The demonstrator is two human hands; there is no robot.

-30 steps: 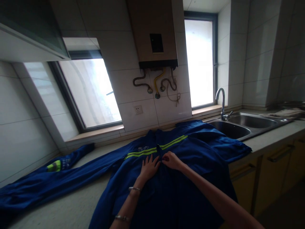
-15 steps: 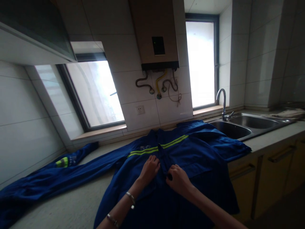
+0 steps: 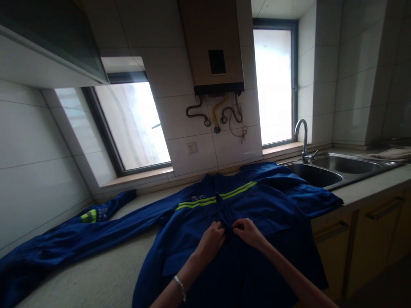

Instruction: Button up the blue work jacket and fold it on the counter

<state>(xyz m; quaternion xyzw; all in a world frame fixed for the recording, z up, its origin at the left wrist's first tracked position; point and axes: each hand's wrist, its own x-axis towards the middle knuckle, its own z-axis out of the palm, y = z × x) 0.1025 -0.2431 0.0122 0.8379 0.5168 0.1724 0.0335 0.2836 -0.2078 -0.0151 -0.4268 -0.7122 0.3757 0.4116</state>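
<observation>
A blue work jacket point(image 3: 272, 205) with yellow-green stripes across the chest lies front up on the counter, its lower part hanging over the front edge. One sleeve stretches far to the left, the other lies toward the sink. My left hand point(image 3: 212, 238), below a silver bracelet point(image 3: 180, 287), pinches the jacket's front edge just under the stripes. Close to its right, my right hand point(image 3: 249, 233) has its fingers closed on the opposite front edge. The fingertips of both hands almost meet at the opening; whether a button or other fastener is between them is hidden.
A steel double sink point(image 3: 346, 164) with a tap point(image 3: 303, 137) is set in the counter point(image 3: 105, 265) at the right. Yellow cabinets point(image 3: 372, 239) stand below. A water heater point(image 3: 212, 47) with pipes hangs on the tiled wall; a cloth point(image 3: 391, 153) lies far right.
My left hand has moved down and right along the jacket's front edge, and my right hand slightly up and right. The hands are now closer together. The view has shifted slightly.
</observation>
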